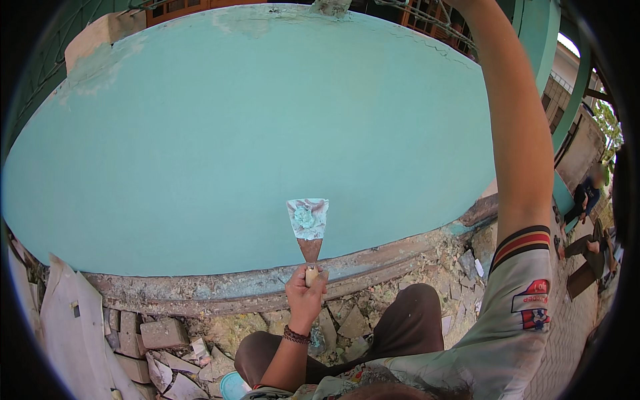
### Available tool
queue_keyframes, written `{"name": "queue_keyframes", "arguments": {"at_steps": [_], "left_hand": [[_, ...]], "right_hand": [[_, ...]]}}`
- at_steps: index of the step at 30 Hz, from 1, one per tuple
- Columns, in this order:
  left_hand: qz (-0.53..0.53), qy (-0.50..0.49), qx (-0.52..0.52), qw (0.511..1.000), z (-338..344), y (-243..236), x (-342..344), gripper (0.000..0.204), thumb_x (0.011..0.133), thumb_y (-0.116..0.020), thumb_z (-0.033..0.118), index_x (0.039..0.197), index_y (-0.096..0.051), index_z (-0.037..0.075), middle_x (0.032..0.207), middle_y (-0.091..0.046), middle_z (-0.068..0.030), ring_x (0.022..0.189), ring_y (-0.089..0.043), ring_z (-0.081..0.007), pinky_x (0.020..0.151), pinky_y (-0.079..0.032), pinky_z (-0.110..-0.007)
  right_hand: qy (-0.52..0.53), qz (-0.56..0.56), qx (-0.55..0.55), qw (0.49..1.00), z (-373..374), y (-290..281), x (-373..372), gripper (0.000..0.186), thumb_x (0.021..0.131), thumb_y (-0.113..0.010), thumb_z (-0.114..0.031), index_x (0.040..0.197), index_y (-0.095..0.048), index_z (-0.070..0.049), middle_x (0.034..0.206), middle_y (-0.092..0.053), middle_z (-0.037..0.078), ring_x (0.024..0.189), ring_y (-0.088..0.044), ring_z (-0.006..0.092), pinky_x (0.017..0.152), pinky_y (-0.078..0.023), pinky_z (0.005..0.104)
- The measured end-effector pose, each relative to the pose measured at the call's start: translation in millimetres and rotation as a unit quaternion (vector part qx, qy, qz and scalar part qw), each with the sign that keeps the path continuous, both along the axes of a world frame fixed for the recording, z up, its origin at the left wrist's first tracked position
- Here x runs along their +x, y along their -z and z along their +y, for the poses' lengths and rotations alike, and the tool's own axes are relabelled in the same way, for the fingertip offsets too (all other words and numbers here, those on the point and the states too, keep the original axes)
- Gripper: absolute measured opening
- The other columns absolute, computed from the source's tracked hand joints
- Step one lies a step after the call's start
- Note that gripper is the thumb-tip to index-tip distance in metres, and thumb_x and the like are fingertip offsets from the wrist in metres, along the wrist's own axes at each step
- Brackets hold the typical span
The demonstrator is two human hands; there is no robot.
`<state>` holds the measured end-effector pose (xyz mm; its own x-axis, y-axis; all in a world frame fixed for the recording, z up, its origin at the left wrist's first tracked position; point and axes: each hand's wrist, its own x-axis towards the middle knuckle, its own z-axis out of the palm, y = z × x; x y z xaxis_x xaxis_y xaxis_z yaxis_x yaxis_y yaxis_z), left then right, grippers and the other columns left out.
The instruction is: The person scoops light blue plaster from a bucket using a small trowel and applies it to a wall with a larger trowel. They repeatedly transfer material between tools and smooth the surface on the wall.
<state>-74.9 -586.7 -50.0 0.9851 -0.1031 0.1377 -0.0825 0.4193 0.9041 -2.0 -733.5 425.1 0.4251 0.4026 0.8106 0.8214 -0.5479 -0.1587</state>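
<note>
My left hand (305,299), with a beaded bracelet at its wrist, is closed around the wooden handle of a putty knife (309,248). The knife points upward, and a lump of turquoise paste (305,217) sits on its wide, whitish blade. Behind the blade stretches a low turquoise wall (233,147), smooth over most of its face, with worn, pale patches at the upper left. My right arm reaches up along the wall's right side. Its hand lies beyond the top edge of the picture, so its fingers and anything in them are hidden.
A rough concrete ledge (220,297) runs along the wall's foot. Bricks (163,333) and broken tiles lie at the lower left, beside a pale sheet (77,327). Near my knee stands a turquoise-and-white container (233,385). A person in dark clothes (585,197) is at the far right.
</note>
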Motion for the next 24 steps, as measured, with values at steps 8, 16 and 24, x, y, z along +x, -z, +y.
{"name": "queue_keyframes", "arguments": {"at_steps": [8, 16, 24], "left_hand": [[-0.005, -0.001, -0.001, 1.000, 0.0, 2.5, 0.6, 0.009, 0.083, -0.066, 0.005, 0.089, -0.061, 0.001, 0.069, -0.057, 0.0017, 0.055, -0.051, -0.0034, 0.048, -0.040, -0.020], [0.005, -0.011, -0.007, 1.000, 1.7, 2.9, 0.1, 0.008, 0.083, -0.065, 0.002, 0.089, -0.061, 0.001, 0.069, -0.057, 0.0012, 0.054, -0.052, -0.0041, 0.048, -0.040, -0.021], [-0.003, -0.001, 0.005, 1.000, 2.1, -4.1, -0.9, 0.005, 0.083, -0.062, 0.002, 0.086, -0.058, 0.003, 0.067, -0.055, 0.0005, 0.052, -0.052, -0.0062, 0.047, -0.039, -0.022]], "right_hand": [[0.027, -0.061, 0.017, 0.998, 5.1, 3.3, 4.0, 0.011, 0.092, -0.058, -0.011, 0.098, -0.051, -0.006, 0.084, -0.064, 0.006, 0.078, -0.065, 0.0149, 0.060, -0.052, 0.0259], [0.024, 0.001, 0.019, 1.000, -27.4, -4.7, 2.1, 0.009, 0.092, -0.059, -0.011, 0.096, -0.051, -0.009, 0.082, -0.066, 0.005, 0.077, -0.066, 0.0145, 0.058, -0.051, 0.0252], [0.039, 0.089, 0.009, 0.995, -42.5, -12.2, 22.5, 0.006, 0.092, -0.058, -0.010, 0.092, -0.052, -0.008, 0.080, -0.064, 0.006, 0.074, -0.066, 0.0151, 0.059, -0.052, 0.0259]]}}
